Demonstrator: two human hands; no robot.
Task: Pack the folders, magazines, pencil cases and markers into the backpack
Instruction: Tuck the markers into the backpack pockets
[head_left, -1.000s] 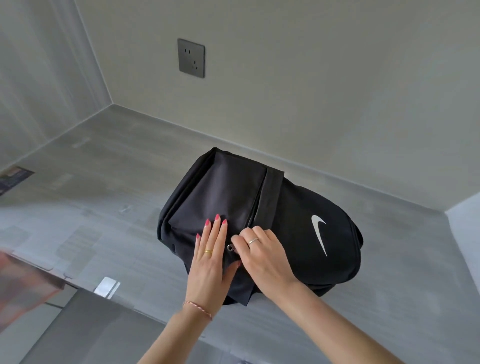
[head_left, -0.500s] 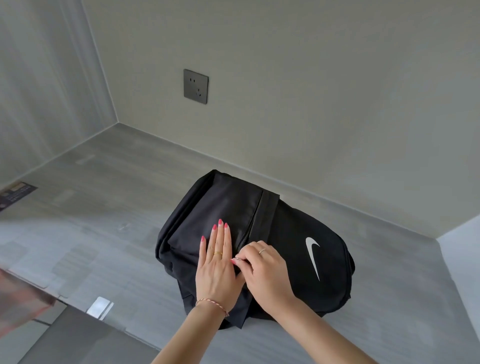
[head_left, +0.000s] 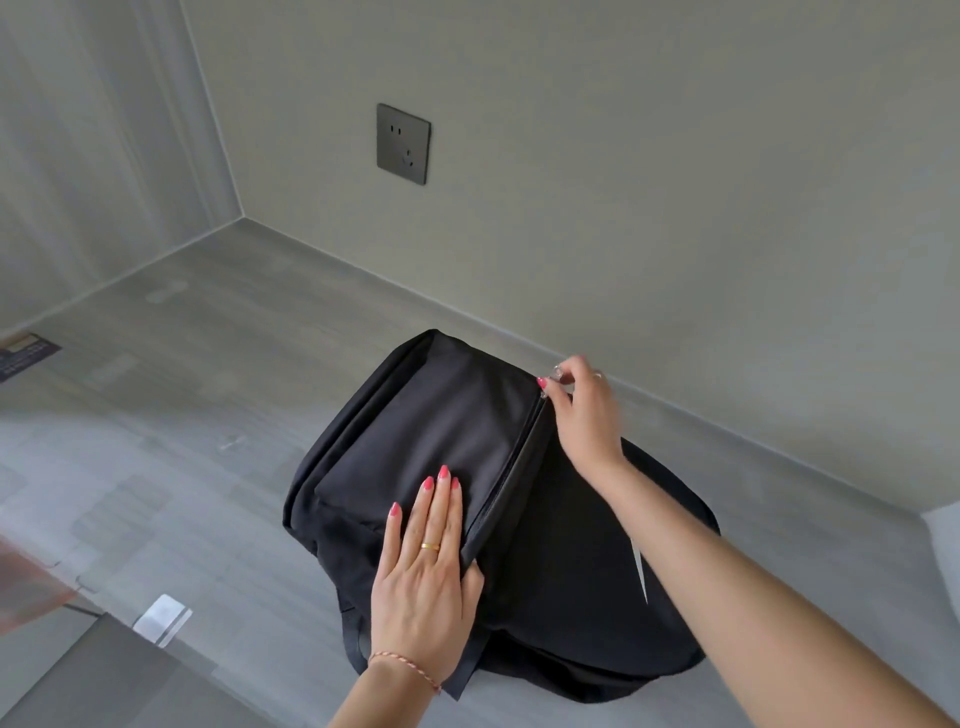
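Note:
A black backpack (head_left: 426, 431) with a white logo lies flat on the grey table (head_left: 208, 364). My left hand (head_left: 426, 561) presses flat on the front pocket, fingers straight. At the far end of the pocket's zipper line, my right hand (head_left: 582, 410) pinches the metal zipper pull (head_left: 556, 374). My right forearm crosses over the bag's right half and hides most of the logo. No folders, magazines, pencil cases or markers are in sight.
A grey wall with a dark power socket (head_left: 403, 144) rises just behind the backpack. A dark printed card (head_left: 23, 356) lies at the table's far left. A white clip (head_left: 162, 619) sits on the table's near left edge.
My right hand has drawn the zipper pull from the near end, beside my left hand, to the far end of the pocket. My left hand stays pressed on the pocket.

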